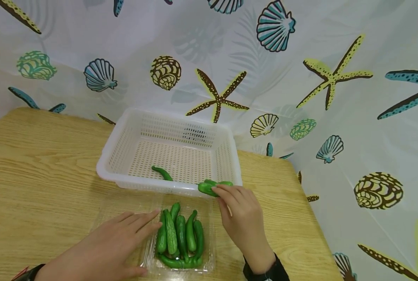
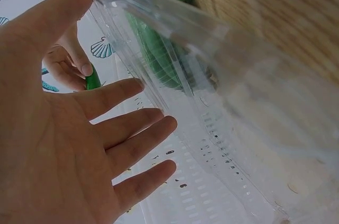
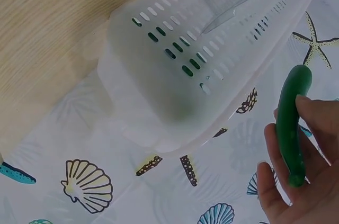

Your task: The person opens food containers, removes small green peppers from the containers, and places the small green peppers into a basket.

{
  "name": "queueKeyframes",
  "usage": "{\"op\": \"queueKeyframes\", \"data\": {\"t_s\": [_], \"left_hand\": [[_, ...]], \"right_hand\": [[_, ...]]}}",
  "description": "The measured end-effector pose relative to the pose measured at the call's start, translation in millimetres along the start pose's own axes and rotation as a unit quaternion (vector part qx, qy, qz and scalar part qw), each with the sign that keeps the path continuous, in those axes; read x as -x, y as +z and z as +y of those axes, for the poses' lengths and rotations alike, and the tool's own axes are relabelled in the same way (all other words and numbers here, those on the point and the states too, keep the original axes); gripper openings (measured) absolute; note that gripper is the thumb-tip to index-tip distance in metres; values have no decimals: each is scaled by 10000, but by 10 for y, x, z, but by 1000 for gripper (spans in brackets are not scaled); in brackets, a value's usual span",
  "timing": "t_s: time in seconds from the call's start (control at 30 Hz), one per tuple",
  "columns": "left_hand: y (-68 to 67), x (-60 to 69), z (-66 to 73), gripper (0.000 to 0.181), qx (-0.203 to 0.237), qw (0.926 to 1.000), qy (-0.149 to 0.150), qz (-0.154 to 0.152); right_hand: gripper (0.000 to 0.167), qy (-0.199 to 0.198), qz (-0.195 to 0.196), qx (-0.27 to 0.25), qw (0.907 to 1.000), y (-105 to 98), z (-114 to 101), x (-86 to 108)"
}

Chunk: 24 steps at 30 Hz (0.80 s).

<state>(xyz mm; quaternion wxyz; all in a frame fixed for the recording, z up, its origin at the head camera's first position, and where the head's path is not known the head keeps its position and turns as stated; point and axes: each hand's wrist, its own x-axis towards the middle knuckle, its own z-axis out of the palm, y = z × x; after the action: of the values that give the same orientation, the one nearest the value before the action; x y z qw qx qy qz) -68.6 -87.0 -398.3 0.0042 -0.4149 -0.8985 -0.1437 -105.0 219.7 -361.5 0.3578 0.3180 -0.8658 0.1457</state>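
Observation:
My right hand (image 1: 243,218) pinches a green chili pepper (image 3: 290,121) between thumb and fingers, above the near right rim of a white basket (image 1: 124,180). With fingers spread fairly straight, my left hand (image 1: 107,244) touches the left side of a clear plastic clamshell box (image 2: 233,49). Inside that box lie several green chili peppers (image 1: 182,234), most lengthwise, with some across the near end. Another chili pepper (image 1: 162,172) is in the basket, and more green shows just behind the held one. The basket's near wall hides part of what lies there.
The box's transparent lid (image 1: 124,205) lies opened out to the left, partly under my left hand. A wooden table (image 1: 36,164) carries everything. Behind it and to the right hangs a white cloth (image 1: 135,35) printed with shells and starfish.

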Motion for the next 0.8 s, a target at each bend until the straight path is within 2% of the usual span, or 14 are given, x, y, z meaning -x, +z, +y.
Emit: {"op": "queueKeyframes", "data": {"t_s": [0.17,0.47,0.63,0.8], "left_hand": [[-4,-5,0,91,25,10000,13,-22],[9,4,2,90,-44,9999,63,92],[8,7,8,90,-77,9999,72,111],[4,7,11,89,-91,9999,71,95]], "right_hand": [[25,62,157,-32,9999,23,27,0],[27,261,72,-156,9995,68,63,-8],[29,319,263,0,9991,80,97,-10],[25,424,404,260,9979,66,142,-5]]}}
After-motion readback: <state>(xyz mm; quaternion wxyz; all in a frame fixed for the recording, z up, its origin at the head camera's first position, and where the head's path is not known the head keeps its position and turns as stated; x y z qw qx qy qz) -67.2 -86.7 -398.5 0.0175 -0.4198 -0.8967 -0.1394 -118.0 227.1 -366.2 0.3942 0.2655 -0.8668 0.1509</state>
